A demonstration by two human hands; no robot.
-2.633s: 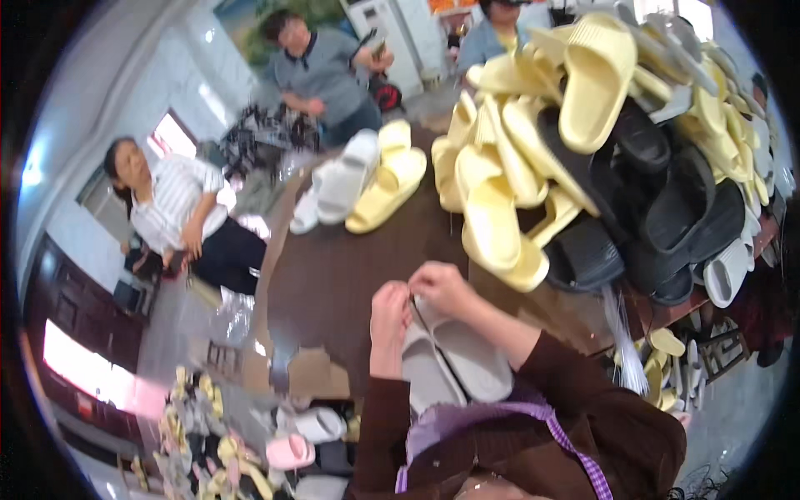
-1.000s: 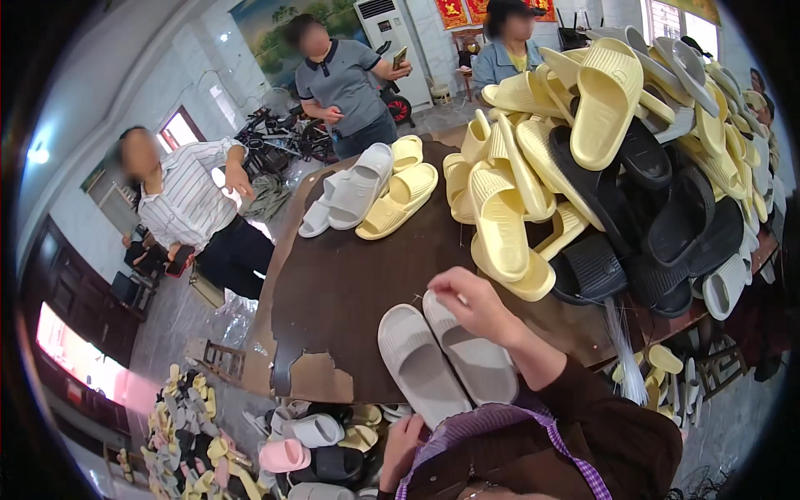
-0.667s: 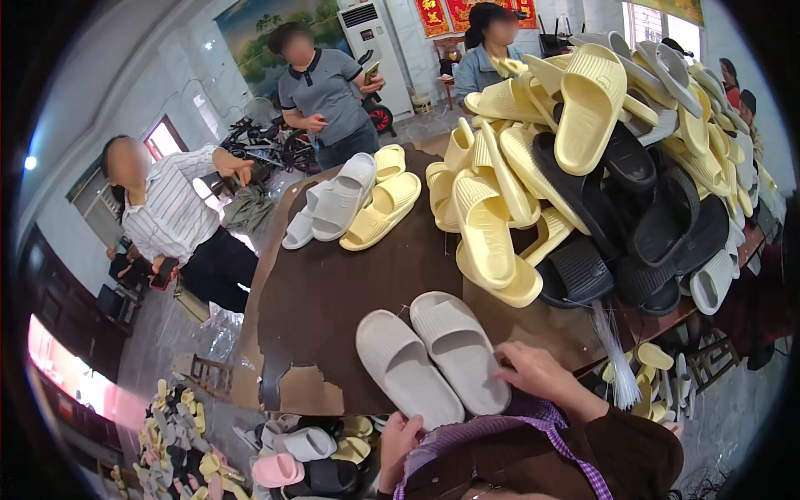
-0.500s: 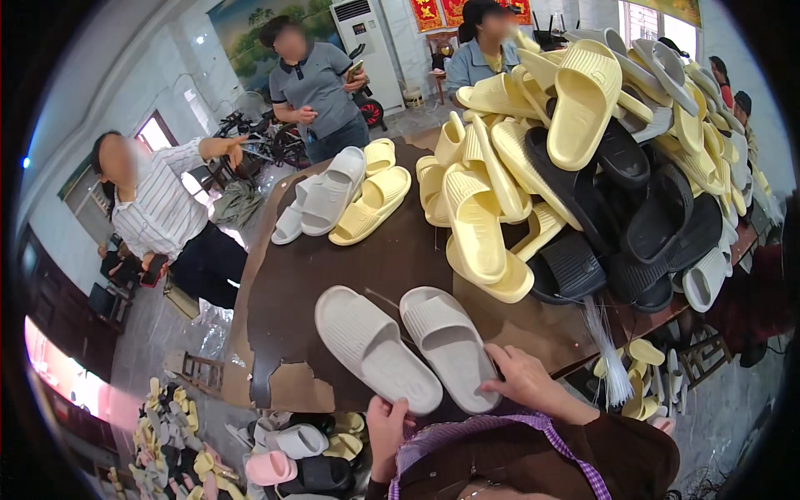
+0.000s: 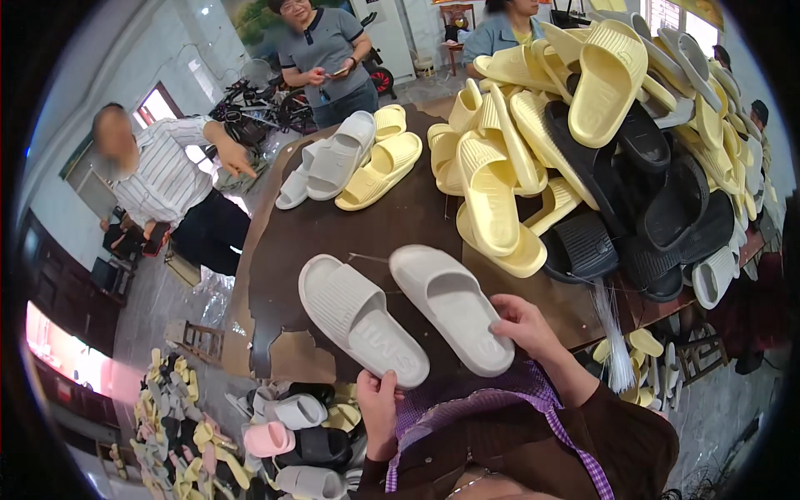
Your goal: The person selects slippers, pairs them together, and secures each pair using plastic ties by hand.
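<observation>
Brown tabletop (image 5: 367, 229), slipper pile (image 5: 575, 150) at far R. Nr near edge, toes outward: L hand (image 5: 379, 408) pinches L grey slipper (image 5: 379, 337) at heel, R hand (image 5: 525, 325) pinches R grey slipper (image 5: 458, 308) by outer rim; prob. leaves straps unobstructed. Thin strand (image 5: 367, 257) btwn toes.

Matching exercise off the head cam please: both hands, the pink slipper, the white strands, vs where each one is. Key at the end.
Things:
1. left hand
2. right hand
3. pink slipper
4. white strands

Places:
A. hanging at the edge of the table
B. at the outer side of the near right grey slipper
C. lower left of the picture, beside a black slipper
D. at the heel end of the near left grey slipper

Pairs: 1-D, 2-B, 3-C, 4-A
</observation>
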